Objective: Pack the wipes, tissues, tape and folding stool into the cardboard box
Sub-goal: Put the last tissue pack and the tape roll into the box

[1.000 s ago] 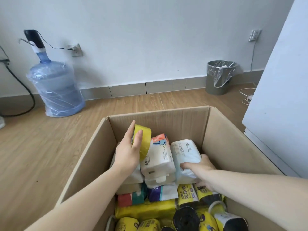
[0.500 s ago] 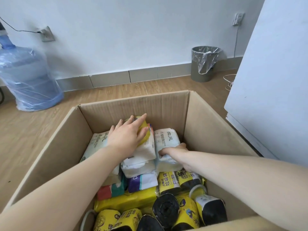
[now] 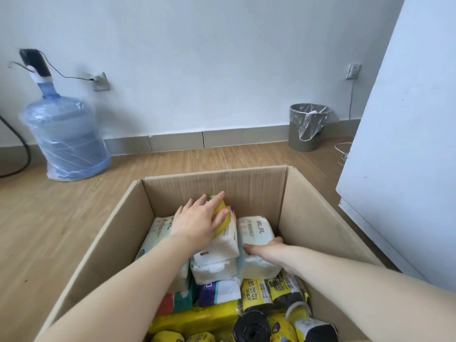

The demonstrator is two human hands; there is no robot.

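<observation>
The open cardboard box (image 3: 318, 213) stands on the floor in front of me. My left hand (image 3: 197, 222) lies flat over a yellow tape roll (image 3: 220, 213), which rests on top of a white tissue pack (image 3: 222, 245) near the box's far wall. My right hand (image 3: 267, 250) grips the side of a pale blue tissue pack (image 3: 255, 232) next to it. More tissue packs, a purple and white pack (image 3: 218, 292) and several yellow and black rolls (image 3: 256, 294) fill the near part. No folding stool shows.
A blue water bottle (image 3: 66, 139) with a pump stands at the back left by a wall socket. A grey waste bin (image 3: 306, 128) stands at the back right. A white panel (image 3: 399, 144) rises close to the box's right side. Wooden floor surrounds the box.
My left hand lowered the tape roll from above the packs onto the white tissue pack and flattened over it. My right hand stayed on the pale blue pack. The view shifted.
</observation>
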